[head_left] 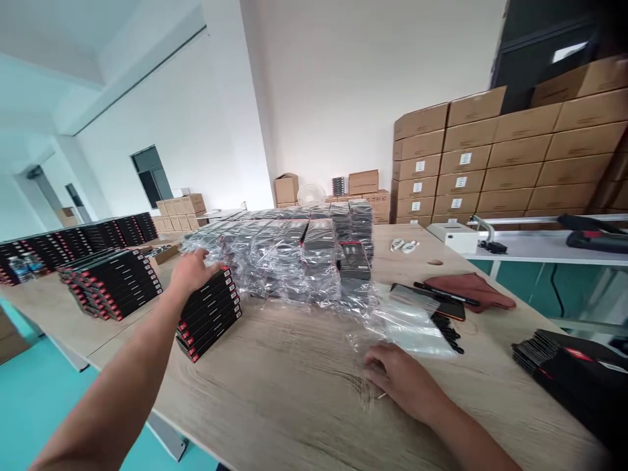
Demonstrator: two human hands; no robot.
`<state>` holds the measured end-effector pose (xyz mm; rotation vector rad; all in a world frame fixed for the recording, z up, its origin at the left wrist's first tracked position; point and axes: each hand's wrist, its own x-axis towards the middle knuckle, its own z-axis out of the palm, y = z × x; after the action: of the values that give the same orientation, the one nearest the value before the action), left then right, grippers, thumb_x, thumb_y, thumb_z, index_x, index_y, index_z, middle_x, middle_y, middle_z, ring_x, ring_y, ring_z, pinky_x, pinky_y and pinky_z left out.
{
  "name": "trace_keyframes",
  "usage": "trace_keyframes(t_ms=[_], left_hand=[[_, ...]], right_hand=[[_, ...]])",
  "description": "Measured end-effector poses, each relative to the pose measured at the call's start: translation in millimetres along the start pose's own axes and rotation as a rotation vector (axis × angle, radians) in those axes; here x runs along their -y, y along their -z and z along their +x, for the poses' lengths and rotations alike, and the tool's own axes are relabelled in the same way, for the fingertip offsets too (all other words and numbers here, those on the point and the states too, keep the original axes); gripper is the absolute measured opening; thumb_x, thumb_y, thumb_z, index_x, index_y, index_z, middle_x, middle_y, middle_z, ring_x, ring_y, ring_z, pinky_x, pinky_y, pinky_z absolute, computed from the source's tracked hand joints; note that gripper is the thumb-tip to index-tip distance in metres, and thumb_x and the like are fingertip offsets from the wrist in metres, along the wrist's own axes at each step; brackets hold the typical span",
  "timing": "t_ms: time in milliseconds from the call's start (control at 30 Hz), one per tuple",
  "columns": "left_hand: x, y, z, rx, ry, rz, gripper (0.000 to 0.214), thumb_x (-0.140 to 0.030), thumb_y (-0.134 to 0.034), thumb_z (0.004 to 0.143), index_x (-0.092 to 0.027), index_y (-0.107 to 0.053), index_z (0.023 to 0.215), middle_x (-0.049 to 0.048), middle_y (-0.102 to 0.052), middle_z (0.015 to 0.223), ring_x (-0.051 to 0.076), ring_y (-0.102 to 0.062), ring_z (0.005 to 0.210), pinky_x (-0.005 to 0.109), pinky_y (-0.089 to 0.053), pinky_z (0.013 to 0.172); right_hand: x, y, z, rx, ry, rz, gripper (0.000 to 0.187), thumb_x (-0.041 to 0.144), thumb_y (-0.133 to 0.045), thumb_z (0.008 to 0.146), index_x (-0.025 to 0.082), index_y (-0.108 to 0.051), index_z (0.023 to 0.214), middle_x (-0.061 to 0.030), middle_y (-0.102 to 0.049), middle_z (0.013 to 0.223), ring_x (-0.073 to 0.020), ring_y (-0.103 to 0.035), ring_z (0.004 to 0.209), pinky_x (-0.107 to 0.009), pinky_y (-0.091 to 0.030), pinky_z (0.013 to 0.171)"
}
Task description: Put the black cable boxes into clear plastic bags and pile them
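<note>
My left hand [190,273] lies over the top of a neat stack of flat black cardboard boxes with red corners [210,314], thumb spread from the fingers; whether I am grasping the uppermost box I cannot tell. My right hand [400,379] rests half-curled on the pale wood-grain table [275,386], and I cannot tell if it pinches anything. Just beyond its fingers lies a clear plastic bag [417,327]; past that, between my hands, sit dark boxes bundled in crinkled clear film [279,255]. I judge the step in hand to be stacking or steadying the boxes under my left palm; the next move calls for level, gentle pressure, edges flush.
</note>
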<state>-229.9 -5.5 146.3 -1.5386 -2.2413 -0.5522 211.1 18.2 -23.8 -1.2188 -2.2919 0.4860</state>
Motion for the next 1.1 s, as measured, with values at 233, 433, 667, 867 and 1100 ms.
trace_keyframes(t_ms=[233, 433, 667, 867, 1100], left_hand=[[19.2, -7.3, -0.3, 0.301, -0.119, -0.076, 0.090, -0.061, -0.061, 0.067, -0.010, -0.041, 0.138, 0.0200, -0.060, 0.124, 0.035, -0.055, 0.114, 0.037, -0.041, 0.091], [-34.8, 33.8, -37.4, 0.145, -0.187, -0.776, 0.083, -0.063, -0.059, 0.064, -0.015, -0.052, 0.130, 0.0113, -0.063, 0.118, 0.033, -0.057, 0.108, 0.040, -0.044, 0.091], [-120.8, -2.7, -85.4, 0.845, 0.011, -1.966, 0.077, -0.074, -0.045, 0.067, -0.014, -0.061, 0.113, 0.0131, -0.065, 0.099, 0.023, -0.060, 0.080, 0.033, -0.047, 0.067], [-203.2, -74.5, -121.8, 1.125, 0.134, -2.200, 0.073, -0.067, -0.049, 0.072, -0.019, -0.052, 0.127, 0.0137, -0.061, 0.111, 0.018, -0.057, 0.076, 0.028, -0.041, 0.059], [-233.7, -125.0, -165.6, 1.290, 0.261, -1.751, 0.060, -0.042, -0.071, 0.072, -0.026, -0.052, 0.126, 0.0037, -0.067, 0.094, 0.012, -0.059, 0.062, 0.023, -0.044, 0.055]], right_hand=[[-6.6, 11.3, -1.2, -0.073, -0.088, 0.084, 0.022, 0.035, -0.044, 0.080, 0.024, -0.057, 0.067, -0.0024, -0.064, 0.070, -0.0204, -0.057, 0.064, -0.030, -0.041, 0.058], [-26.4, 22.2, 1.6, -0.223, -0.194, 0.118, 0.024, 0.042, -0.045, 0.077, 0.025, -0.061, 0.072, -0.0020, -0.067, 0.069, -0.0208, -0.059, 0.062, -0.030, -0.042, 0.058], [-36.6, 27.7, -0.3, -0.378, -0.228, 0.121, 0.023, 0.044, -0.049, 0.075, 0.024, -0.062, 0.071, -0.0010, -0.064, 0.062, -0.0191, -0.055, 0.055, -0.030, -0.041, 0.056], [-43.8, 41.1, -6.4, -0.665, -0.277, 0.372, 0.022, 0.043, -0.058, 0.072, 0.021, -0.061, 0.068, -0.0006, -0.060, 0.060, -0.0157, -0.051, 0.056, -0.028, -0.040, 0.056], [-79.6, 55.8, -14.6, -0.941, -0.454, 1.189, 0.032, 0.041, -0.076, 0.061, 0.021, -0.053, 0.072, 0.0066, -0.047, 0.051, -0.0067, -0.038, 0.039, -0.018, -0.023, 0.031]])
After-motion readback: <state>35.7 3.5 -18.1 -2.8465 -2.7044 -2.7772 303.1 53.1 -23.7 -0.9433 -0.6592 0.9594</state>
